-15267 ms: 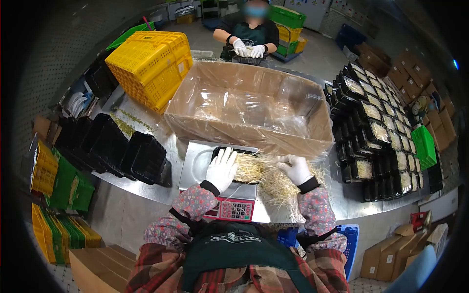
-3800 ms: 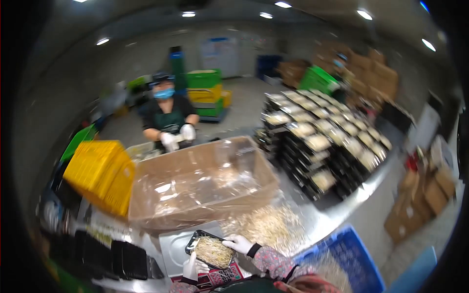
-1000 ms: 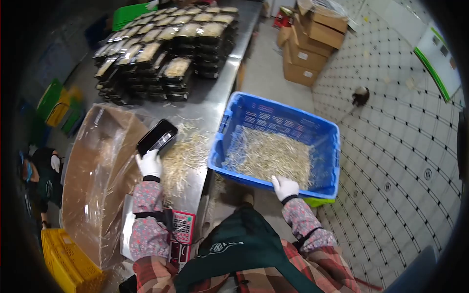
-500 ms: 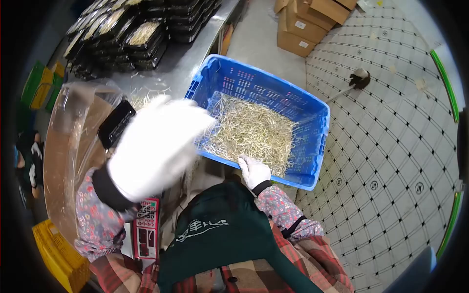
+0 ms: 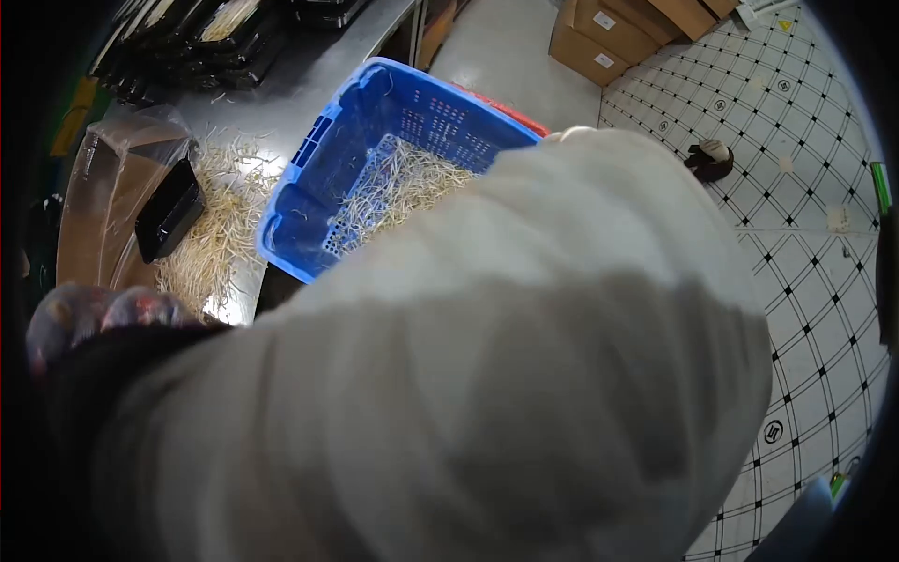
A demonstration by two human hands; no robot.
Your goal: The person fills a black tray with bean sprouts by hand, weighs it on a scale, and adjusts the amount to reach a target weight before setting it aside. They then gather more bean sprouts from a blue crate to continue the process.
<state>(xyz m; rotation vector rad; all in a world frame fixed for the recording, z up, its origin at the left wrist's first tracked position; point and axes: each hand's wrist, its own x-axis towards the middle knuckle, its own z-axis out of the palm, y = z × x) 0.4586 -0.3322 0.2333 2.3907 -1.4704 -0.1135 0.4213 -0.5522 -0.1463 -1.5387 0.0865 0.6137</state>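
My left hand [image 5: 524, 356], in a white glove with a dark cuff, is very close to the camera and fills the lower middle. Its fingers cannot be made out, nor anything it may hold. Behind it stands a blue crate [image 5: 309, 155] with pale bean sprouts [image 5: 403, 187] inside, its right part hidden by the glove. My right hand does not show. Left of the crate, a loose heap of sprouts [image 5: 220, 220] lies on the metal table [image 5: 290, 112], with a black tray [image 5: 170, 211] tilted at its left edge.
Stacked black trays [image 5: 220, 47] of sprouts stand at the upper left. A cardboard box [image 5: 98, 201] with clear plastic is at the left. More cardboard boxes [image 5: 609, 37] sit at the top right, above the patterned floor [image 5: 805, 253]. Something red shows behind the crate.
My left hand has come up close to the camera and right, covering my right hand's earlier place at the crate's near rim. The view has shifted; crate and table appear further left.
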